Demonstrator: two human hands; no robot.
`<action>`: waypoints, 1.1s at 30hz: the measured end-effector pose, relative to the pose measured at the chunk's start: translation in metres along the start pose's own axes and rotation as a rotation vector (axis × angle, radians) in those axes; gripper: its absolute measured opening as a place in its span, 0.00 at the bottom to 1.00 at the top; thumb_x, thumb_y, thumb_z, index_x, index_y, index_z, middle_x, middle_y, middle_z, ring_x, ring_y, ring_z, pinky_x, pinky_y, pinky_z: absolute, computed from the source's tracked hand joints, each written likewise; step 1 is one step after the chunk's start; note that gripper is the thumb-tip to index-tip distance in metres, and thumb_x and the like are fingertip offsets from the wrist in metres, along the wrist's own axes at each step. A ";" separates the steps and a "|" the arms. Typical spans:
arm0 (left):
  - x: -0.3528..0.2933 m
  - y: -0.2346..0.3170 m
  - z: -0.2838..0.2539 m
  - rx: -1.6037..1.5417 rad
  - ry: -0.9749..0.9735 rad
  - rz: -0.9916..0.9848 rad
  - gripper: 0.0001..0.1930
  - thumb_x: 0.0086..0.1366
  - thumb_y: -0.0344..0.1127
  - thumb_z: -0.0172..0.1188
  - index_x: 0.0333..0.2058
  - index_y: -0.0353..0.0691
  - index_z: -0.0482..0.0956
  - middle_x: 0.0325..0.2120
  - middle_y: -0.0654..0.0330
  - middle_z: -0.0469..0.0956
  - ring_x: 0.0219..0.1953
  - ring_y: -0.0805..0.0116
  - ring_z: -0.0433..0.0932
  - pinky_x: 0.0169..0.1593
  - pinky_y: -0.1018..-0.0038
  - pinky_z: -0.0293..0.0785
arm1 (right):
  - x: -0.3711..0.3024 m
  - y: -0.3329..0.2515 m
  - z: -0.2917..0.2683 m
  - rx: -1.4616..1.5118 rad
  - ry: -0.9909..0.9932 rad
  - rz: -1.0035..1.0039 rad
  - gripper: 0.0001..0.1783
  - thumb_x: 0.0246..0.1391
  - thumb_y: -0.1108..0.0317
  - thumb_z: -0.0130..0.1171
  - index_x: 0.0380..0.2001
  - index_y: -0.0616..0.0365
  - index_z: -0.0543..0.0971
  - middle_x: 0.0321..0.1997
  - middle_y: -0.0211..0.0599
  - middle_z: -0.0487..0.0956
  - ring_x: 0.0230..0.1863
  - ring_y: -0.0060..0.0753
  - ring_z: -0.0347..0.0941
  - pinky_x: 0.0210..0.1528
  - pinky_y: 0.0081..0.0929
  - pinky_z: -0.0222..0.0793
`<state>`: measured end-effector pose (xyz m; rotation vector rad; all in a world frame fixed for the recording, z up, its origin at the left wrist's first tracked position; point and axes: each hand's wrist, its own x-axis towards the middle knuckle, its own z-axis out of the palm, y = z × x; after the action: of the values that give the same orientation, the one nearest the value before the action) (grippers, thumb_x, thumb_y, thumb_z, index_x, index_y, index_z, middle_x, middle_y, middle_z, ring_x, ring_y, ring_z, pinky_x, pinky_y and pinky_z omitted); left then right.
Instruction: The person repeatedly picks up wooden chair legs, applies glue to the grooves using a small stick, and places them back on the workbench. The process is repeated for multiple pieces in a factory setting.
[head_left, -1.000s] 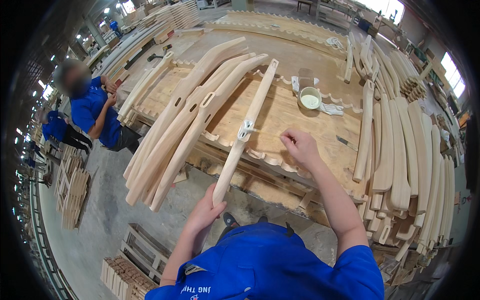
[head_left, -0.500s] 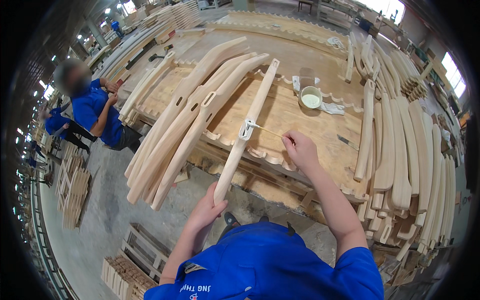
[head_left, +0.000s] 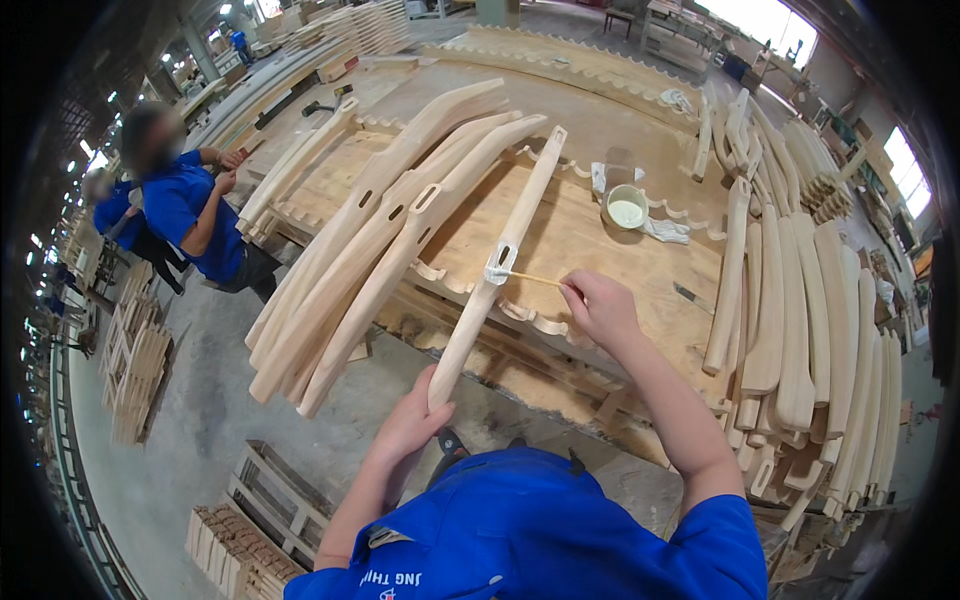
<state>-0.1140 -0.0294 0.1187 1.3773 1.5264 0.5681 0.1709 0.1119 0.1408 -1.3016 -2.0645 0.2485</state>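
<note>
My left hand [head_left: 412, 415] is closed round the near end of a pale wooden chair leg [head_left: 462, 345], which slants up and away over the bench edge. Around the slot in its middle lies a white smear [head_left: 497, 272]. Between the fingertips of my right hand [head_left: 603, 307] is a thin stick brush [head_left: 538, 279], its tip touching the wood at the smear's edge. Left of the held leg, several similar curved pieces [head_left: 375, 245] with slots lie side by side across the bench. A cup of pale whitish paste [head_left: 627, 212] stands farther off on the bench, beside a crumpled white cloth [head_left: 665, 231].
The wooden bench [head_left: 590, 240] has scalloped rails [head_left: 530, 320]. A flat knife [head_left: 692, 296] lies on it. More wooden pieces [head_left: 800, 310] are stacked at the right. A co-worker in blue [head_left: 205, 220] stands at the left. Pallets [head_left: 280, 500] lie on the floor.
The brush tip has moved down from the slot's upper part to its lower end, and the right hand has shifted slightly. The left hand keeps its hold on the leg.
</note>
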 end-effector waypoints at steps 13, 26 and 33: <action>0.002 -0.005 -0.003 0.067 -0.019 -0.009 0.35 0.57 0.41 0.54 0.61 0.37 0.53 0.29 0.44 0.78 0.29 0.54 0.79 0.38 0.62 0.74 | -0.024 -0.008 0.005 0.009 0.040 0.047 0.04 0.53 0.66 0.55 0.29 0.53 0.77 0.27 0.37 0.77 0.30 0.43 0.74 0.31 0.34 0.69; 0.000 -0.004 -0.003 0.060 -0.013 0.013 0.34 0.57 0.41 0.53 0.60 0.37 0.53 0.31 0.43 0.77 0.30 0.54 0.80 0.39 0.62 0.74 | -0.024 -0.007 0.017 0.025 0.118 0.188 0.06 0.54 0.65 0.54 0.29 0.53 0.77 0.27 0.36 0.77 0.29 0.43 0.74 0.31 0.35 0.69; 0.000 0.004 -0.003 0.025 -0.043 -0.024 0.34 0.58 0.41 0.54 0.60 0.37 0.54 0.31 0.46 0.77 0.26 0.60 0.78 0.36 0.66 0.74 | -0.017 -0.019 0.019 -0.008 0.138 0.032 0.05 0.54 0.65 0.54 0.29 0.52 0.77 0.27 0.36 0.77 0.29 0.42 0.74 0.29 0.34 0.69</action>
<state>-0.1152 -0.0280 0.1231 1.3797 1.5182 0.5027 0.1497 0.0916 0.1278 -1.3202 -1.9322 0.1604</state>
